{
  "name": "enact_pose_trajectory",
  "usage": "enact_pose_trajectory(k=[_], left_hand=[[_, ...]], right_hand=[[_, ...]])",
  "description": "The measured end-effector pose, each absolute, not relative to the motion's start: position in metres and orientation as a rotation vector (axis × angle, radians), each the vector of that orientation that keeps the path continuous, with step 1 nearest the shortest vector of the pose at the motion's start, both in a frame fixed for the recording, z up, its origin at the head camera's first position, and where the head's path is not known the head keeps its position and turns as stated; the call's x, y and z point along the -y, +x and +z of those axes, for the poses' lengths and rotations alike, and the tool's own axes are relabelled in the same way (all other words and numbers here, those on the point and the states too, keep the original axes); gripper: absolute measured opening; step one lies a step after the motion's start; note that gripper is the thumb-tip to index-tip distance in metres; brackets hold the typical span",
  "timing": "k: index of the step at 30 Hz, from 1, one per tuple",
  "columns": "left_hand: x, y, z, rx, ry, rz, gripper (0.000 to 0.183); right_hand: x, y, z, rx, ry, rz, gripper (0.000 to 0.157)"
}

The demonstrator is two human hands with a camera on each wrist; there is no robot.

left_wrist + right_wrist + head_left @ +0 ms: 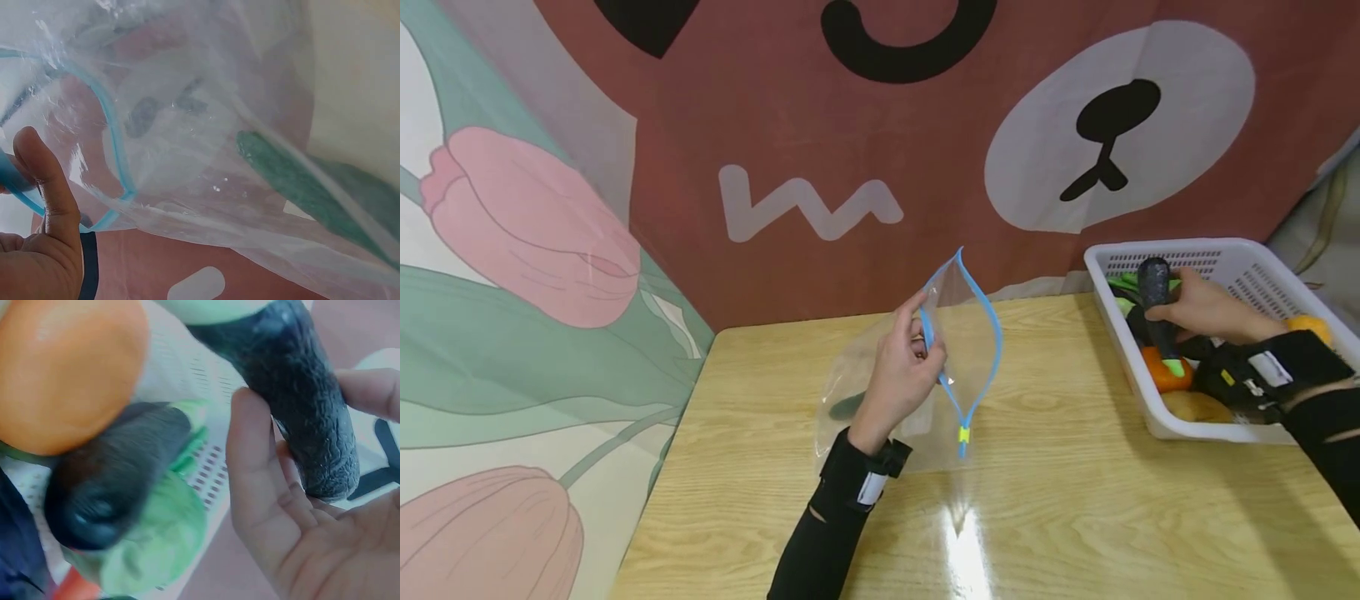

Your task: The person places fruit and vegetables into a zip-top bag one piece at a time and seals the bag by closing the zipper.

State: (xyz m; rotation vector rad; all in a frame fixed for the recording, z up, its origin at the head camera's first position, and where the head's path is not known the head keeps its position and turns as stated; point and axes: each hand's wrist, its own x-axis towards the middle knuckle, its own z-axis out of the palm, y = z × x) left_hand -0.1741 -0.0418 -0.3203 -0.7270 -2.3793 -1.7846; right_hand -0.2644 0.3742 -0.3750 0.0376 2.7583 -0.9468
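My left hand (898, 367) pinches one side of the blue-rimmed mouth of a clear zip bag (997, 337), which gapes wide, its yellow slider (964, 434) at the near end. Inside the bag lies a green cucumber (300, 181), partly behind my wrist in the head view. Over at the right, my right hand (1213, 308) grips a dark, wrinkled eggplant (312, 406) with a pale green cap, thumb on one side and fingers on the other. The eggplant is tilted cap-down above the white basket (1123, 367).
In the basket sit an orange-red round item (1157, 371), another dark eggplant (119, 469), a light green leafy vegetable (169, 537), a yellow-orange item (1310, 327) and a brownish item (1198, 408). A wooden table (1075, 517) carries bag and basket. A printed cloth (775, 275) hangs behind.
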Motion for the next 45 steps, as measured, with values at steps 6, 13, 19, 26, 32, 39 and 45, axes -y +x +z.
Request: enact_pose_trajectory(k=[6, 13, 19, 26, 32, 39, 45], left_hand=[[0.041, -0.173, -0.319, 2.387, -0.717, -1.792, 0.062], [0.039, -0.171, -0.317, 2.398, -0.725, -1.763, 0.062], [0.037, -0.171, -0.317, 2.399, -0.734, -1.759, 0.061], [0.037, -0.172, -0.317, 2.4, -0.737, -1.762, 0.062], [0.036, -0.17, -0.317, 2.406, -0.739, -1.755, 0.061], [0.035, -0.179, -0.328, 2.398, -0.733, -1.766, 0.063], [0.035, -0.19, -0.345, 2.371, -0.743, -1.762, 0.064]], right_hand=[[-0.37, -0.254, -0.352, -2.867, 0.011, -0.996, 0.095], [-0.343, -0.239, -0.324, -2.936, -0.058, -1.029, 0.096], [-0.318, -0.228, -0.307, -2.972, -0.154, -1.085, 0.089], [-0.291, -0.216, -0.293, -2.976, -0.242, -1.242, 0.093], [-0.269, -0.207, -0.286, -2.9, -0.442, -1.508, 0.109], [-0.245, -0.206, -0.276, -2.876, -0.739, -1.753, 0.106], [-0.223, -0.204, -0.268, -2.628, -0.937, -2.091, 0.096]])
